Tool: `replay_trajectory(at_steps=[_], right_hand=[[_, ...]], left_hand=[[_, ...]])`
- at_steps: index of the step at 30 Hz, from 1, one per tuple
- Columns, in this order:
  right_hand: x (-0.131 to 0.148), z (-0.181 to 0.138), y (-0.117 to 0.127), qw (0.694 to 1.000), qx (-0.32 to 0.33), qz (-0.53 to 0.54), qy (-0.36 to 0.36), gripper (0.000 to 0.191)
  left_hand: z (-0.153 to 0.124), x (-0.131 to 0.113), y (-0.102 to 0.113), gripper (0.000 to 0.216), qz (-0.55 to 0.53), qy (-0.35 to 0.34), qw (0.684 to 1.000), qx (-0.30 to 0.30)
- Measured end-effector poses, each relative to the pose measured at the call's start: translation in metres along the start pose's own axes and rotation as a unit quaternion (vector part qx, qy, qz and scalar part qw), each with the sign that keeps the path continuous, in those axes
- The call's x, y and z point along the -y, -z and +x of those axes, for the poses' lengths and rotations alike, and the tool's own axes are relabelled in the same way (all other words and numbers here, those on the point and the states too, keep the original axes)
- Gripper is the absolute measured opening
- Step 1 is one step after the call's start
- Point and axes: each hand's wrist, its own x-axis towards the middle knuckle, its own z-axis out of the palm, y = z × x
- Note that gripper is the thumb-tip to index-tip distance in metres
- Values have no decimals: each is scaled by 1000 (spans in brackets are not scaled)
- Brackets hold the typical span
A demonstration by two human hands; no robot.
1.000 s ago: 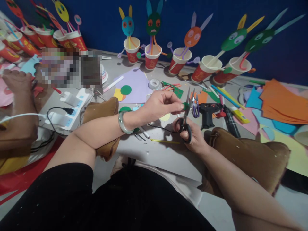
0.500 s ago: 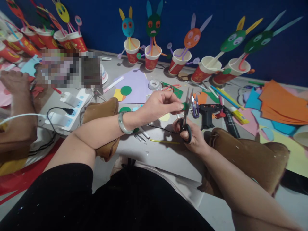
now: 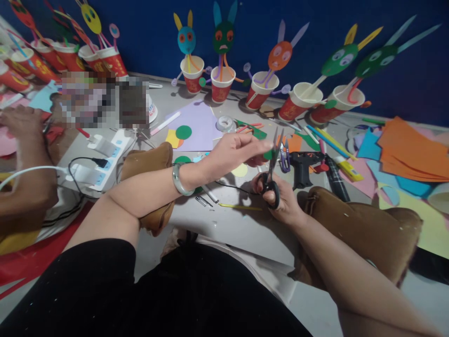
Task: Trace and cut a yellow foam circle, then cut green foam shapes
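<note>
My left hand (image 3: 238, 152), with a pale bangle at the wrist, pinches a small piece of green paper (image 3: 268, 155), mostly hidden behind the fingers. The paper's right edge lies against the scissors' blades. In my right hand (image 3: 280, 201) are the scissors (image 3: 271, 182), black-handled, with fingers through the loops and blades pointing up and slightly apart. Beyond the blades lie small purple-handled snips (image 3: 285, 157) and a black glue gun (image 3: 303, 168). A pale yellow paper circle (image 3: 240, 170) lies beneath my left hand.
Red paper cups (image 3: 222, 89) with paper-faced figures line the blue wall. Orange paper sheets (image 3: 414, 152) are stacked at right. Brown cushions (image 3: 361, 234) flank my forearms. A power strip (image 3: 108, 161) and another person's arm (image 3: 30, 159) are at left.
My left fingers have shifted slightly, the thumb and fingertips now extending farther over the green paper beside the blades. The scissors stay in nearly the same place.
</note>
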Motion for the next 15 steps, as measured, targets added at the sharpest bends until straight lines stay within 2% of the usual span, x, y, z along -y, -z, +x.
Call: replay_trajectory(at_steps=[5, 15], right_hand=[[-2, -1, 1, 1000, 0, -9, 2, 68], [2, 0, 2, 1000, 12, -11, -2, 68]], left_hand=[[1, 5, 6, 45, 44, -41, 998, 31], [1, 3, 5, 33, 56, -39, 997, 28]])
